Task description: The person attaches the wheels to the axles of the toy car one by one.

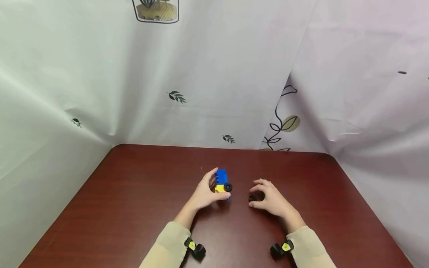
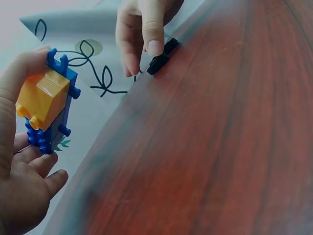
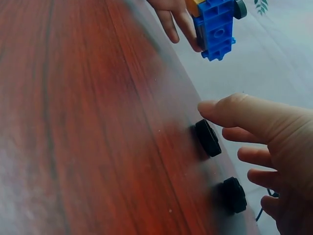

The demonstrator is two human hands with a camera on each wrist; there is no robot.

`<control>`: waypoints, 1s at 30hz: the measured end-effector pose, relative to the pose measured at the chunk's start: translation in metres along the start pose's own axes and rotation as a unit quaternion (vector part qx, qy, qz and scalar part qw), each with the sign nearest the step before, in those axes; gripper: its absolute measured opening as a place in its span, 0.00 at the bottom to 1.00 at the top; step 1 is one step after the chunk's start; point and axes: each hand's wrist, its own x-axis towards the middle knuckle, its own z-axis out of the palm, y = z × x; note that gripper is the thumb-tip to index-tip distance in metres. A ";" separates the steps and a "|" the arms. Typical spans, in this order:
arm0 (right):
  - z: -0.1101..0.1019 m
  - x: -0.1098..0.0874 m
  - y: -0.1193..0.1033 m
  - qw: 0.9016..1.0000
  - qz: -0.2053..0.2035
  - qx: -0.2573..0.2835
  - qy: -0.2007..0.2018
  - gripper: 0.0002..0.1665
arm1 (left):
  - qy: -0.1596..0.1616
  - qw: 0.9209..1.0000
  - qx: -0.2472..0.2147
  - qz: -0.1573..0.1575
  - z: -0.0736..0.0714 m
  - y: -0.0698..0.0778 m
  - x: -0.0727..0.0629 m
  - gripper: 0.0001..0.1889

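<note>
My left hand (image 1: 204, 191) grips a toy car of blue and yellow building blocks (image 2: 46, 98) between thumb and fingers, raised over the table. One black wheel (image 1: 228, 187) is fitted on one side of it. Bare blue pegs (image 2: 64, 129) stick out on the side seen in the left wrist view. Over the table to the right, my right hand (image 1: 269, 199) has thumb and fingers spread around a loose black wheel (image 1: 252, 198). In the right wrist view the thumb lies just above that wheel, and a second black wheel (image 3: 234, 195) sits below the fingers.
The reddish-brown wooden table (image 1: 134, 208) has rounded far corners. A pale cloth with leaf prints (image 1: 218, 74) hangs behind it and along both sides. Each wrist carries a black strapped camera (image 1: 198, 251) close above the tabletop.
</note>
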 end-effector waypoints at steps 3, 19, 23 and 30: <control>0.004 -0.004 0.002 1.000 0.006 0.002 -0.011 0.20 | -0.004 1.000 0.003 -0.008 0.002 -0.001 -0.006 0.54; 0.007 0.001 -0.005 0.998 -0.034 0.024 0.041 0.12 | -0.009 1.000 0.008 0.014 0.005 0.005 -0.009 0.54; 0.011 0.000 -0.010 0.995 -0.040 0.024 0.089 0.13 | -0.010 1.000 0.020 0.007 0.009 0.001 -0.011 0.53; 0.025 0.000 -0.017 0.975 -0.056 0.070 0.203 0.15 | -0.012 0.999 0.030 0.019 0.018 0.000 -0.014 0.52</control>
